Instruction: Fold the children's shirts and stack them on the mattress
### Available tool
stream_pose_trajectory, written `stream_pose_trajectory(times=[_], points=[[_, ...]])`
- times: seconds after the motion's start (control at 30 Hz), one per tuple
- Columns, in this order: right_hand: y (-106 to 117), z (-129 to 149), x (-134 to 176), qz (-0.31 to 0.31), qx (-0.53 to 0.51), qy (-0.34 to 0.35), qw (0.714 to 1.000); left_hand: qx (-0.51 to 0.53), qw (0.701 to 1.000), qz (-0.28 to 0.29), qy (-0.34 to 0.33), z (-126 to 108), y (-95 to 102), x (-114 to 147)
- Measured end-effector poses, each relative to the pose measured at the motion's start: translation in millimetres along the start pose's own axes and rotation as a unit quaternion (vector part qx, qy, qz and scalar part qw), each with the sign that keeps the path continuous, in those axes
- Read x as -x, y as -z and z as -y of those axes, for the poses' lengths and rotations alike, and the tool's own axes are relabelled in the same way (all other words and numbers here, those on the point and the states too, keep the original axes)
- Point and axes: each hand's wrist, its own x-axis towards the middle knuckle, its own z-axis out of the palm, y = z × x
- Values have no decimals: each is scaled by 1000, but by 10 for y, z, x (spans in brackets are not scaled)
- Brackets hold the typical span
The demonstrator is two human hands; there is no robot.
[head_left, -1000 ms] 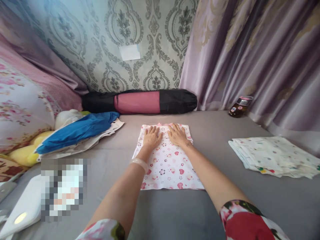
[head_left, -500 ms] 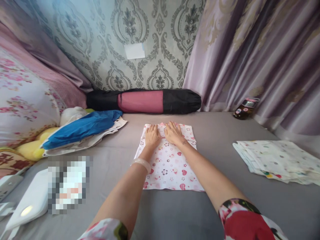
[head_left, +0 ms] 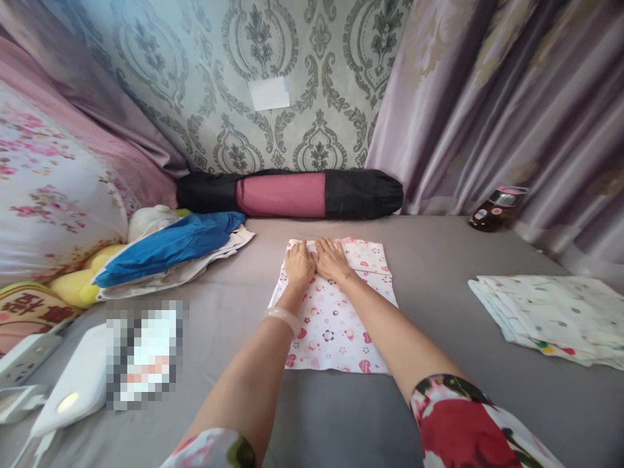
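A white cloth garment (head_left: 336, 318) printed with pink hearts and flowers lies folded flat on the grey sheet in front of me. My left hand (head_left: 299, 265) rests palm down on its far left part, fingers stretched forward. Close beside it, my right hand (head_left: 331, 260) presses flat on the far middle, fingers slightly apart. A fold line runs across the cloth to the right of my right hand. Both hands are open and grip nothing. The cloth directly beneath the palms is hidden.
A black and pink rolled mat bag (head_left: 283, 194) lies along the wall. To the left are blue clothing (head_left: 170, 247), a power strip (head_left: 29, 354) and a white device (head_left: 80, 380). At right, a folded patterned cloth (head_left: 560, 318) and a bottle (head_left: 494, 209).
My right hand has slid left over the cloth, closer to my left hand, uncovering more of its far right part. The whole view has shifted slightly.
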Motion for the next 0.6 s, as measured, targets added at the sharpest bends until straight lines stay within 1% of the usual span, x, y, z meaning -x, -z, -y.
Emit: stream_pose_trajectory(times=[0.13, 0.2, 0.33, 0.4, 0.47, 0.6], points=[[57, -23, -6, 39, -10, 7, 999, -7, 1000, -2, 4, -40, 42, 21], [95, -58, 16, 43, -19, 7, 999, -12, 1000, -13, 0, -58, 52, 37], [153, -200, 136, -21, -6, -34, 999, -44, 998, -32, -26, -89, 46, 78], [171, -293, 208, -39, 10, -60, 997, -61, 997, -31, -43, -100, 33, 95], [182, -375, 268, -37, 22, -79, 996, -72, 996, -18, -51, -106, 19, 101], [186, -441, 333, -17, 32, -95, 995, -78, 995, 42, -45, -104, -1, 88]])
